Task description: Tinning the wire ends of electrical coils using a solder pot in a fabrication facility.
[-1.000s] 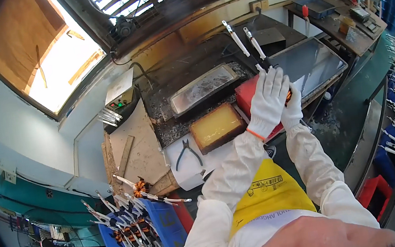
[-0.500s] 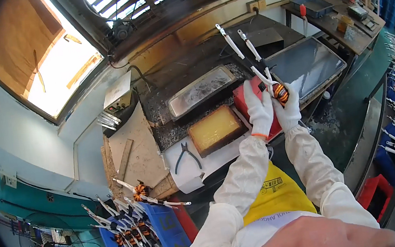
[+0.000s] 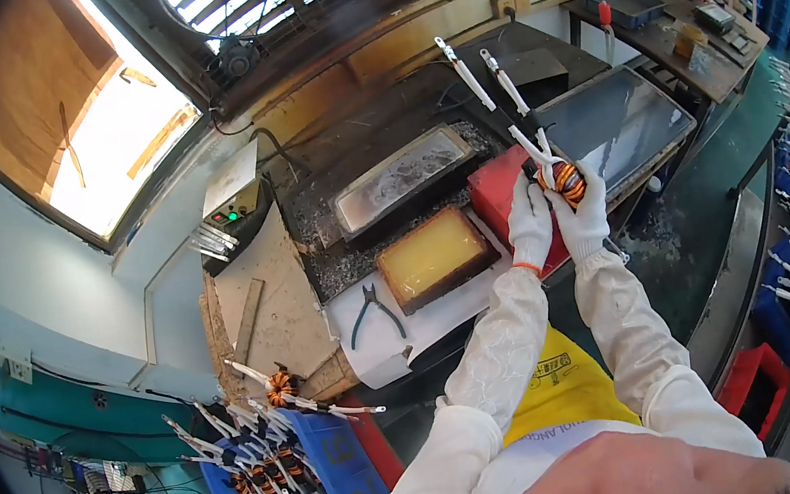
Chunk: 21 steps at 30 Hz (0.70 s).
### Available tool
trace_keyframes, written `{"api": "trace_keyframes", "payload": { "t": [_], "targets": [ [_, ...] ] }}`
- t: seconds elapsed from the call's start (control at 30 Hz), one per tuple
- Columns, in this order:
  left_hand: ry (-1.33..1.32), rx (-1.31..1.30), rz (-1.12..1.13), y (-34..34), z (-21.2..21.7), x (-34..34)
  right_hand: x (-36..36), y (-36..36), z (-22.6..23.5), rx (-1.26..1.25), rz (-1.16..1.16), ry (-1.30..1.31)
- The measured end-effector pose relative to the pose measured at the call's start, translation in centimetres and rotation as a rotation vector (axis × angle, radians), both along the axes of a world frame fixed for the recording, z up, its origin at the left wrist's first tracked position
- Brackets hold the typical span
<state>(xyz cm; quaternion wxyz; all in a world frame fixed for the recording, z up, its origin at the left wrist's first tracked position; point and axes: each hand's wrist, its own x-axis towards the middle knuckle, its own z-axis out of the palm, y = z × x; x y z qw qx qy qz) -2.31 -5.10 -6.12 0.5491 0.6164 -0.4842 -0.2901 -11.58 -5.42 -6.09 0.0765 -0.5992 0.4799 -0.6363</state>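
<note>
Both of my gloved hands hold a toroidal coil (image 3: 564, 181) with copper-coloured windings and long white-sleeved leads. My left hand (image 3: 529, 223) is closed at the coil's left side, by the black base of the leads. My right hand (image 3: 585, 218) wraps the coil's right and lower side. The leads point up and away, with black sleeve sections and metal lugs (image 3: 486, 54) at their ends. Just left of and beneath the hands is a red box (image 3: 496, 190). Exact fingertip contact is partly hidden.
Left of the hands are a tray of yellow material (image 3: 449, 286), a metal-topped pot (image 3: 347, 215) and pliers (image 3: 372, 316). A grey-topped tray (image 3: 616, 130) lies right. More coils fill a blue crate (image 3: 342, 457); another coil (image 3: 281, 389) rests on the board's edge.
The coil and both hands have shifted slightly right. My left hand has moved down from the leads' base, its fingers now nearer the coil. A green light shows on the control box.
</note>
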Motion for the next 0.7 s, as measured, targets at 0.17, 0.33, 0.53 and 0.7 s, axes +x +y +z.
{"api": "trace_keyframes", "payload": {
  "t": [0.17, 0.33, 0.53, 0.7],
  "targets": [
    [0.002, -0.029, -0.008, -0.15, -0.26, 0.13, 0.16, 0.02, 0.2, 0.009, 0.004, -0.019],
    [0.003, -0.059, -0.013, -0.2, -0.46, 0.1, 0.15, 0.29, 0.62, 0.021, 0.004, -0.01],
    [0.026, -0.018, -0.03, -0.19, -0.46, 0.16, -0.14, -0.05, 0.03, 0.008, -0.004, 0.011],
    [0.027, -0.066, -0.021, -0.41, -0.94, 0.29, 0.19, 0.03, 0.15, -0.006, -0.009, 0.0]
  ]
}}
